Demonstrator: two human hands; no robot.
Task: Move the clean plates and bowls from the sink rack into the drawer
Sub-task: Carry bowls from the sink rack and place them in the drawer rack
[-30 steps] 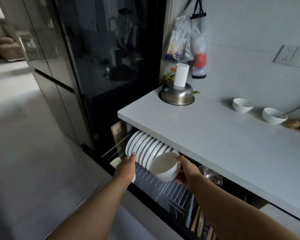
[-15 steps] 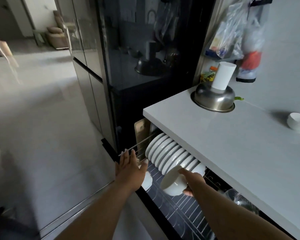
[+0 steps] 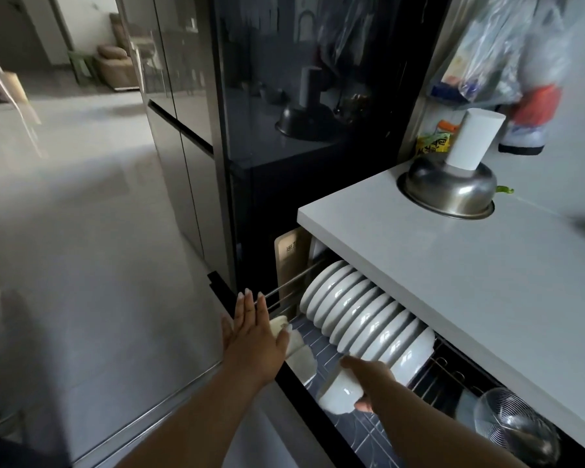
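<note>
White bowl sits in my right hand, fingers curled round its rim, just below the row in the drawer. My left hand hovers flat, fingers straight. I should tilt the bowl on edge and slot it gently against the last one.

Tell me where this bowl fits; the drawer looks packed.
Bare wire rack lies in front of the row of bowls, near the right hand holding the bowl. Left is crowded by small cups; right by a glass bowl.

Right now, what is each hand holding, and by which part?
Right hand grips a white bowl by its rim; left hand holds nothing.
</note>
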